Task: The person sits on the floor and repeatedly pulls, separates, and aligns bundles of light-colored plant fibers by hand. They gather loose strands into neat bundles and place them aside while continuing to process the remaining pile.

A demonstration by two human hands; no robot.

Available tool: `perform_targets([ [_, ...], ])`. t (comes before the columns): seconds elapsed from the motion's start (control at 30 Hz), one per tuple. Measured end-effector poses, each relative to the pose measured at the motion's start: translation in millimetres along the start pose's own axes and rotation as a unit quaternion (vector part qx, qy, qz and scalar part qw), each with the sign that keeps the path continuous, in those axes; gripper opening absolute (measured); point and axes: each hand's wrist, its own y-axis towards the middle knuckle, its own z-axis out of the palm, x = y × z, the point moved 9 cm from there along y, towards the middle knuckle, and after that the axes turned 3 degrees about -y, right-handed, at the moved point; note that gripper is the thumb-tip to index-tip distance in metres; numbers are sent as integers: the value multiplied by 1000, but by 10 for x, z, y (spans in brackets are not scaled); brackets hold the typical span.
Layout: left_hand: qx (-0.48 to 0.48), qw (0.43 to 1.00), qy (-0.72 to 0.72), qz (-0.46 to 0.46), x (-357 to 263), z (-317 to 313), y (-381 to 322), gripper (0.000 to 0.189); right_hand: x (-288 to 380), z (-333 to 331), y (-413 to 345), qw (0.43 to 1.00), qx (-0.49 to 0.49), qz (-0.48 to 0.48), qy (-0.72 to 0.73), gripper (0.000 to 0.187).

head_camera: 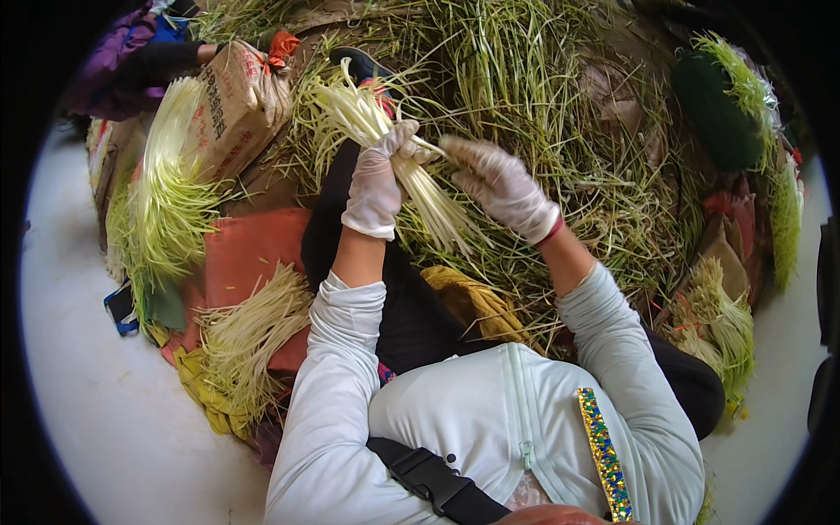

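A bundle of pale yellow-green leafy stalks [430, 197], perhaps blanched garlic chives, is clasped in my left hand [387, 170], which wears a thin whitish glove. The leafy ends fan out to the upper left and the white stalk ends point to the lower right. My right hand [502, 184], in a similar glove, is just right of the bundle with its fingers bent and somewhat blurred. A thin stalk runs from the left hand toward its fingertips; whether the fingers pinch it I cannot tell. Loose green leaves [499, 72] lie beneath and beyond both hands.
At left are a printed woven sack [230, 111], a large pile of pale stalks [170, 190], and another pile [256, 335] on red cloth [252, 249]. Tied bundles [715, 321] lie at right, below a dark green rounded object [712, 111]. Another person's purple sleeve [115, 59] shows upper left.
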Motion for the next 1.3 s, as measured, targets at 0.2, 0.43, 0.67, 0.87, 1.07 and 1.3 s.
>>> perform_targets([
  [0.2,-14,996,-84,41,-407,-110,-70,18,-263,252,-418,986,79,148,19,22],
  [0.43,-28,997,-57,36,-79,55,-136,43,346,-103,272,998,-3,-1,-63,21],
  [0.67,-58,989,-133,6,-68,-36,-120,12,-815,-121,489,960,19,281,12,38],
  [0.87,-6,981,-189,30,-229,104,-137,13,-1893,-31,178,849,152,403,-304,28],
  [1.07,37,972,-217,86,-474,63,-156,14,-1960,-809,52,910,-80,403,-56,16],
  [1.3,29,974,-212,70,-412,49,-140,9,-767,-1882,-226,858,-236,111,443,25],
])
